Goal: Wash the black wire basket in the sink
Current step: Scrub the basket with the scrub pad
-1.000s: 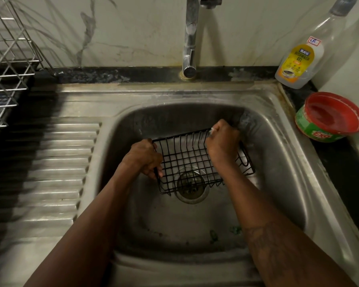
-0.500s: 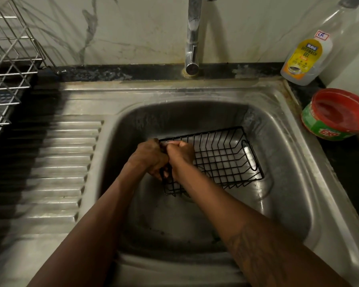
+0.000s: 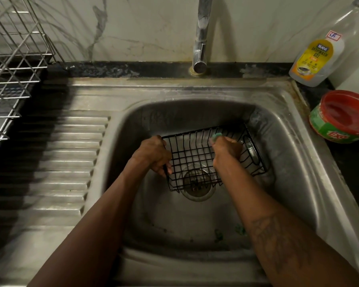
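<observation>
The black wire basket (image 3: 197, 160) sits tilted in the steel sink (image 3: 294, 154), over the drain (image 3: 197, 187). My left hand (image 3: 152, 155) grips the basket's left rim. My right hand (image 3: 226, 150) is inside the basket with its fingers curled round a green scrubber (image 3: 216, 137), which pokes out by my knuckles and presses against the back wires. No water runs from the tap (image 3: 200, 38).
A dishwash gel bottle (image 3: 317, 54) and a green tub with a red lid (image 3: 344, 117) stand at the back right of the counter. A metal dish rack (image 3: 10, 65) stands left of the ribbed drainboard (image 3: 58, 162). Green scraps (image 3: 219, 235) lie in the basin.
My right hand has moved from the basket's left rim, beside my left hand, to its middle right. The left hand has kept its grip on the basket.
</observation>
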`<state>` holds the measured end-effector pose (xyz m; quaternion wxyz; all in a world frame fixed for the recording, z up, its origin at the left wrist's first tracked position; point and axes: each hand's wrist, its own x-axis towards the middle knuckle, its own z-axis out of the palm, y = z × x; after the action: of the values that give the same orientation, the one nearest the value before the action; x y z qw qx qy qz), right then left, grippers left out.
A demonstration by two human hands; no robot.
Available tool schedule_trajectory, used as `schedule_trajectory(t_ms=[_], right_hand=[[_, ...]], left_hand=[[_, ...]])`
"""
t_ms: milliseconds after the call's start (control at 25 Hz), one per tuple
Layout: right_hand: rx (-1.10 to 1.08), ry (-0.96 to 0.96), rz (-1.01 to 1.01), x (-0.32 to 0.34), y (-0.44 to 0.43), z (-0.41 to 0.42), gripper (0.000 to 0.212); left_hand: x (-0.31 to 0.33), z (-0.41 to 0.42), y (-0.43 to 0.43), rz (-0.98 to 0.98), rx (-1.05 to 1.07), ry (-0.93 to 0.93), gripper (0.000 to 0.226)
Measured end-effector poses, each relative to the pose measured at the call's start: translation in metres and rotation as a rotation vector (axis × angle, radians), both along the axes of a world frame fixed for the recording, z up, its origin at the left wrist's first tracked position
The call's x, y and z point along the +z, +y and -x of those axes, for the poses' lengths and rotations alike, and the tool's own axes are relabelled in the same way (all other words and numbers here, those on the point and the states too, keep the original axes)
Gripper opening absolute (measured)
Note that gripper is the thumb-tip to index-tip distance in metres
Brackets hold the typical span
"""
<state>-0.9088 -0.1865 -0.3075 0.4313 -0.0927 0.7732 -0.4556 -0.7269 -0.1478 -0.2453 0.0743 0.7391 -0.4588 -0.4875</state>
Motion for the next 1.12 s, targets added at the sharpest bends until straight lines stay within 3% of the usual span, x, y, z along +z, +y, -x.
schedule_trajectory(t_ms=[280, 440, 600, 720, 840, 1120], right_hand=[[0.454, -0.188, -0.062, -0.006, 0.027, -0.088, 0.011], [0.593, 0.119, -0.105, -0.006, 0.011, -0.062, 0.017], [0.871, 0.607, -0.185, 0.010, 0.010, -0.018, 0.017], [0.977, 0.909, -0.137, 0.013, 0.016, 0.002, 0.024], [1.096, 1.042, -0.074, 0.010, 0.021, -0.016, 0.011], [1.078, 1.240, -0.098, 0.010, 0.025, -0.011, 0.008]], left_hand=[[0.000, 0.008, -0.001, -0.036, -0.027, -0.014, 0.022], [-0.003, 0.008, -0.002, -0.033, 0.029, -0.009, 0.036], [0.002, 0.003, -0.001, -0.021, 0.073, -0.033, 0.015], [0.002, -0.002, 0.001, 0.013, 0.045, -0.035, 0.017], [0.000, -0.002, 0.001, 0.025, 0.002, -0.041, 0.033], [0.010, 0.000, 0.000, -0.022, 0.035, -0.058, 0.028]])
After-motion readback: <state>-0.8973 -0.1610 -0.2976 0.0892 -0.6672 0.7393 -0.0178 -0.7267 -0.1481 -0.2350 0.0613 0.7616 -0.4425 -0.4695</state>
